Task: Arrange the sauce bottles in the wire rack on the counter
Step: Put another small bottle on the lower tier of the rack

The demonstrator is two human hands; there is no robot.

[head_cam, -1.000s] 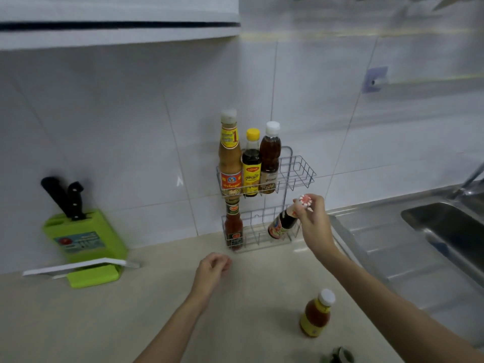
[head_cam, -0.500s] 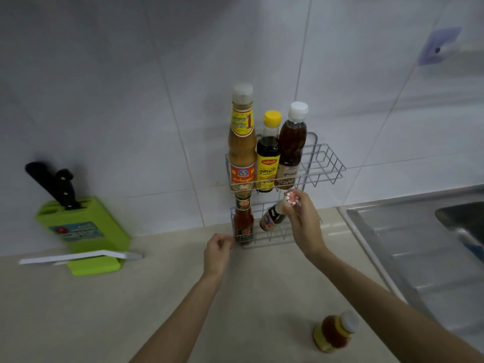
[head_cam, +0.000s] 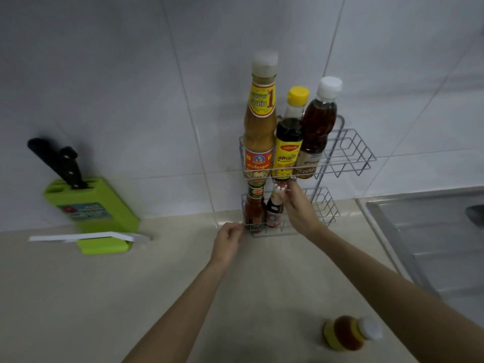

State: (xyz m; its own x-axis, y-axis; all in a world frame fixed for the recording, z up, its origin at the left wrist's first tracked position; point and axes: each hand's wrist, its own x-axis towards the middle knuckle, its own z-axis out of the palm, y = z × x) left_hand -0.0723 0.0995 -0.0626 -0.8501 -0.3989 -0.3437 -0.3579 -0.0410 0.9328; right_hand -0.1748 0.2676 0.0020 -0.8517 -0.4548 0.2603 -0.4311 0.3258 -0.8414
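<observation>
A two-tier wire rack (head_cam: 348,153) stands on the counter against the tiled wall. Its upper shelf holds a tall tan sauce bottle (head_cam: 259,121), a yellow-capped dark bottle (head_cam: 288,142) and a white-capped brown bottle (head_cam: 318,124). On the lower shelf a red chili sauce bottle (head_cam: 254,208) stands at the left. Beside it a small dark bottle (head_cam: 274,210) with a red-and-white cap stands nearly upright, and my right hand (head_cam: 298,208) grips its neck. My left hand (head_cam: 227,238), fingers curled, touches the rack's lower left corner. Another small orange bottle (head_cam: 349,332) stands on the counter near me.
A green knife block (head_cam: 91,210) with black-handled knives (head_cam: 56,161) sits at the left by the wall, a white flat piece (head_cam: 86,236) in front of it. A steel sink and drainboard (head_cam: 429,247) lie at the right. The beige counter (head_cam: 104,297) stretches between.
My right hand has carried the small dark bottle from tilted outside the rack into the lower shelf, upright beside the red bottle. My left hand has moved up to the rack's corner. The view moved closer.
</observation>
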